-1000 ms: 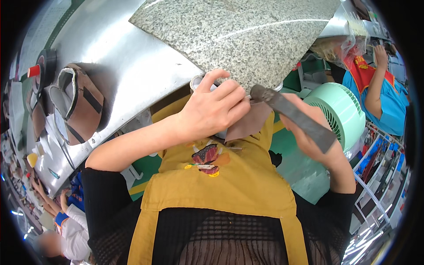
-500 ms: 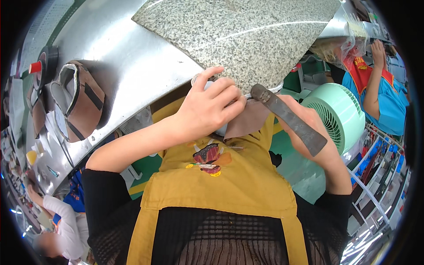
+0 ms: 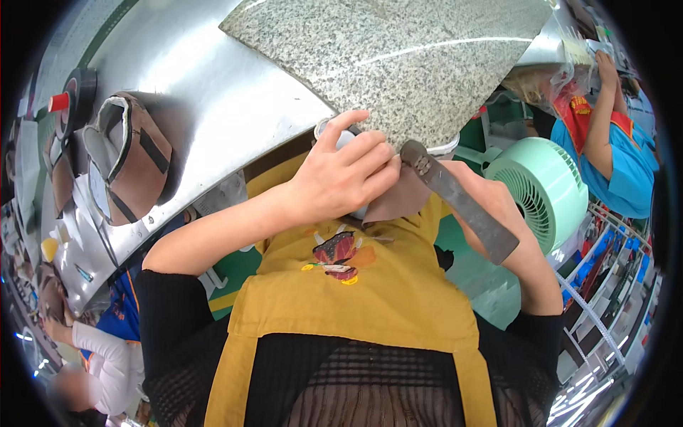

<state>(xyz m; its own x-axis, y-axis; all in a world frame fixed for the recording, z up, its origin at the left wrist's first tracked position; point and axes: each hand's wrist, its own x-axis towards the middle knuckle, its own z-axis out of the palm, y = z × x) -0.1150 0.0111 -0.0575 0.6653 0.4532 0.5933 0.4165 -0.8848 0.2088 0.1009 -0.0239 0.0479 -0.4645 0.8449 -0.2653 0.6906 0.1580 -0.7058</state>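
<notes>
One hammer point(image 3: 462, 203) nr slab point(image 3: 398, 64) — grn fan point(image 3: 558, 178)

Mint-green fan point(image 3: 562, 186) at right, blue-clad co-worker point(image 3: 626, 181) beyond; red-knobbed black disc point(image 3: 87, 94) at left.

Mustard apron point(image 3: 356, 309) (colourful motif point(image 3: 336, 250) on it), black partly sheer top point(image 3: 356, 388), elbow-length sleeves point(image 3: 171, 306)
</notes>
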